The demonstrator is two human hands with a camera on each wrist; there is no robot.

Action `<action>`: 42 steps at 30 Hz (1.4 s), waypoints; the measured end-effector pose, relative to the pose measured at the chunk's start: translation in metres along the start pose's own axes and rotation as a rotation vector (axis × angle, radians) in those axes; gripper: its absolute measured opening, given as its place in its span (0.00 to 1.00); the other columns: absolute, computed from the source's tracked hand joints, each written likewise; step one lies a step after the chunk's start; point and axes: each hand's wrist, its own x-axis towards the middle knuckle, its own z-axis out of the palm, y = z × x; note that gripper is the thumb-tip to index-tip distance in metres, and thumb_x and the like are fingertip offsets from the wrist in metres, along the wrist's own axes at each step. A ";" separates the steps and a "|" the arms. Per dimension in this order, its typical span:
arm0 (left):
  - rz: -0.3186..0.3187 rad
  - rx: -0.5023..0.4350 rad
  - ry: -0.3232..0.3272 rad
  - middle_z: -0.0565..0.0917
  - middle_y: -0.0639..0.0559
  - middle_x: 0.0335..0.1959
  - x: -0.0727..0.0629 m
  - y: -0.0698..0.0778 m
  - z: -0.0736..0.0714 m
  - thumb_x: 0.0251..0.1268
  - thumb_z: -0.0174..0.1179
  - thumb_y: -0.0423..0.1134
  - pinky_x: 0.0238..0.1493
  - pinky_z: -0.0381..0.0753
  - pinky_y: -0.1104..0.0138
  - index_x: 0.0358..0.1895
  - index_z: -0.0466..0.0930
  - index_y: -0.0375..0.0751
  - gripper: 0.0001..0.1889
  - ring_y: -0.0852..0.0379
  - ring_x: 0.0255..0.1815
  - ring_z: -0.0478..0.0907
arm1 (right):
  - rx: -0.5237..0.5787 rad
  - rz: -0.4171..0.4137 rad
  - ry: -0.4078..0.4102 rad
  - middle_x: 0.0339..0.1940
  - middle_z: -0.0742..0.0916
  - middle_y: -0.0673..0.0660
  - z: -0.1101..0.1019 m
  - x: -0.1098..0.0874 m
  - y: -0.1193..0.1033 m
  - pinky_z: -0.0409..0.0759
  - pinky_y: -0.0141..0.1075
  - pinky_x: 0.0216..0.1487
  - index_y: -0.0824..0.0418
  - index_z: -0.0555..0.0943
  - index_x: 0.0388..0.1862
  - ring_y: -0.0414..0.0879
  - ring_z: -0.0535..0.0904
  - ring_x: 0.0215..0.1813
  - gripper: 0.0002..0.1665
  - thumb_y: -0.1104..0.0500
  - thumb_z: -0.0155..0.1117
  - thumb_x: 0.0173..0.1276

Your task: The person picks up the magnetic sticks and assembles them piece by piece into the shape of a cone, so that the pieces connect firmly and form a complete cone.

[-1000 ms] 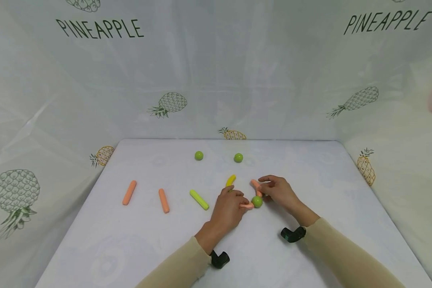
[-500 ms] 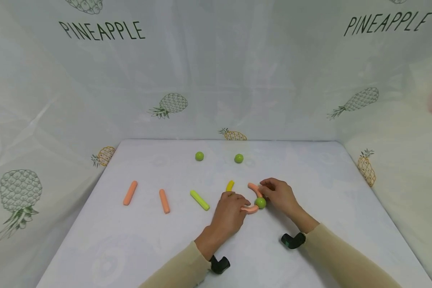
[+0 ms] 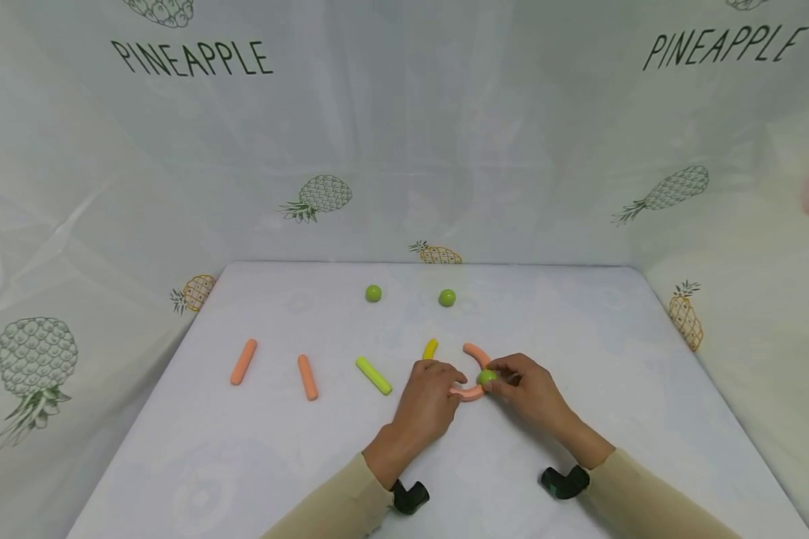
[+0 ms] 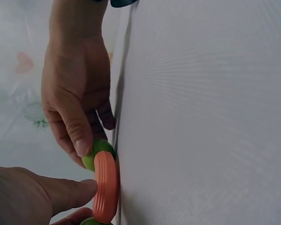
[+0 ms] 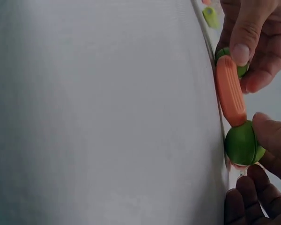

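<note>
The left hand (image 3: 426,400) grips 1 bent stick (image 5: 230,89), the right hand (image 3: 531,391) pinches 1 ball (image 5: 240,144): seemingly joining; next likely needs aligned pressing.

Right hand (image 5: 275,164) pinches near green ball (image 5: 241,144), thumb on its side. Orange ridged stick (image 5: 231,91) joins it to far green ball (image 5: 243,71), where left hand's (image 5: 264,35) thumb sits at the stick's end. Lime stick (image 5: 210,17) beyond, near top edge. White tabletop (image 5: 122,112) fills left.

A curved, ridged orange stick (image 5: 231,91) lies touching a green ball (image 5: 241,144) at each end.
</note>
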 end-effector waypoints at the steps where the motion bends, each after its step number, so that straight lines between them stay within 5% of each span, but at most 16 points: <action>1: 0.002 -0.002 -0.005 0.90 0.57 0.47 0.001 0.000 0.000 0.67 0.72 0.33 0.68 0.71 0.60 0.49 0.89 0.46 0.10 0.56 0.57 0.83 | 0.004 -0.001 0.006 0.48 0.88 0.53 0.000 0.000 0.000 0.84 0.33 0.45 0.57 0.88 0.52 0.44 0.85 0.44 0.16 0.58 0.79 0.67; 6: -0.026 -0.029 -0.042 0.90 0.55 0.50 0.002 0.003 -0.002 0.68 0.71 0.35 0.68 0.72 0.60 0.51 0.89 0.45 0.10 0.53 0.59 0.82 | 0.009 0.016 0.012 0.48 0.88 0.53 -0.001 0.001 0.001 0.83 0.32 0.44 0.58 0.89 0.52 0.44 0.84 0.45 0.15 0.60 0.78 0.68; 15: -0.199 -0.068 -0.048 0.87 0.52 0.59 0.020 -0.016 -0.026 0.73 0.69 0.44 0.71 0.74 0.55 0.56 0.88 0.48 0.13 0.46 0.69 0.75 | 0.034 0.051 -0.007 0.49 0.87 0.54 0.000 0.002 0.003 0.82 0.32 0.45 0.56 0.87 0.53 0.43 0.82 0.45 0.17 0.54 0.78 0.68; 21: -0.304 -0.125 0.022 0.85 0.52 0.63 0.046 -0.048 -0.049 0.75 0.67 0.44 0.71 0.76 0.55 0.58 0.87 0.50 0.13 0.46 0.70 0.73 | 0.021 0.071 -0.013 0.48 0.87 0.53 0.000 0.002 0.003 0.81 0.33 0.45 0.56 0.87 0.53 0.44 0.81 0.46 0.16 0.55 0.78 0.69; 30: -0.333 -0.250 0.132 0.85 0.48 0.61 0.077 -0.107 -0.071 0.75 0.67 0.46 0.69 0.75 0.50 0.62 0.85 0.48 0.17 0.44 0.67 0.74 | 0.023 0.083 -0.013 0.49 0.87 0.52 0.001 0.004 0.006 0.82 0.34 0.47 0.55 0.87 0.54 0.44 0.81 0.47 0.17 0.55 0.78 0.68; 42: -0.483 -0.442 0.139 0.78 0.40 0.69 0.089 -0.175 -0.076 0.75 0.67 0.47 0.69 0.72 0.44 0.71 0.78 0.47 0.26 0.41 0.71 0.68 | 0.053 0.095 -0.021 0.48 0.87 0.52 0.001 0.002 0.005 0.81 0.33 0.46 0.56 0.86 0.54 0.44 0.81 0.46 0.17 0.54 0.78 0.69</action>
